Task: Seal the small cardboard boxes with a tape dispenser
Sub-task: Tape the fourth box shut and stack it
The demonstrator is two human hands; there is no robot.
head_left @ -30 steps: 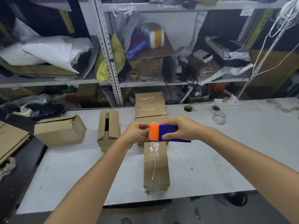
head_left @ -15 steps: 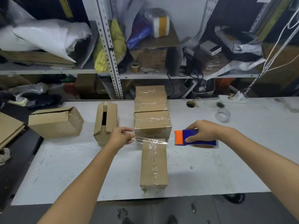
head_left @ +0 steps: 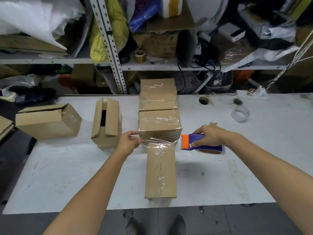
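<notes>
My left hand [head_left: 129,143] pinches the free end of a strip of clear tape [head_left: 159,142], and my right hand [head_left: 210,138] is closed around the blue and orange tape dispenser [head_left: 194,141], which sits low over the table [head_left: 67,175] just right of the box. The strip runs between them across the far end of the long box [head_left: 160,172] in front of me, which already has tape down its middle seam. Two taped boxes [head_left: 159,112] sit just behind it, nearly touching.

The strip looks wrinkled where it crosses the box (clear tape loves to fold on itself), so if I let the tension drop it could stick to itself or go down creased. It hangs close to the front face of the nearer taped box too; lowering it carelessly might catch that one and bind the two together. Pulling unevenly would lay it crooked. Two open boxes [head_left: 106,122] wait on the left, not yet sealed.
</notes>
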